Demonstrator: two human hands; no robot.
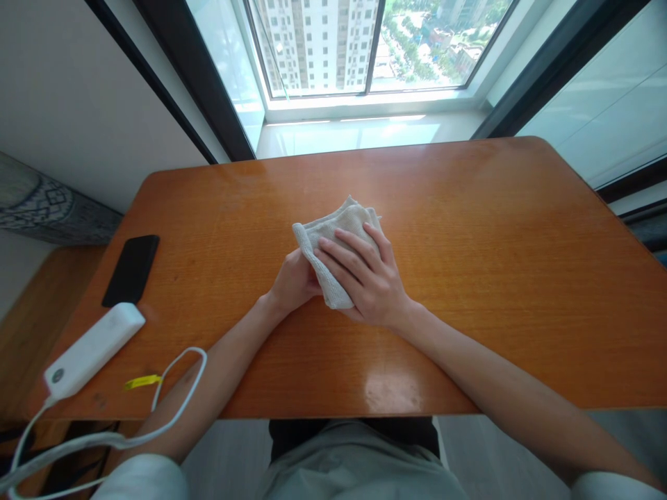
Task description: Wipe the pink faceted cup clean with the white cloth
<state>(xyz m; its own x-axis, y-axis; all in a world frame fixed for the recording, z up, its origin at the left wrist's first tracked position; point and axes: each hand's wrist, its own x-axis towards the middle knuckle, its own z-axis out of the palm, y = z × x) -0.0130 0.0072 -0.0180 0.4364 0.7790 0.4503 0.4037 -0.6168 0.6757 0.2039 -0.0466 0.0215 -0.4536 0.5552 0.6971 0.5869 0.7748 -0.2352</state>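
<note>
A folded, light grey cloth (338, 226) is held between my two hands above the middle of the wooden table. My left hand (297, 281) supports it from below, with most of its fingers hidden under the fabric. Across the top lies my right hand (367, 278), its fingers stretched out and slightly apart, palm pressed on the cloth. One folded edge hangs down between the wrists.
The brown wooden table (511, 278) spans the view. On its left side lie a black phone (131, 269) and a white power strip (94, 351). A white cable (180, 417) with a yellow tag (142, 382) loops over my left forearm. Behind is a window (365, 48).
</note>
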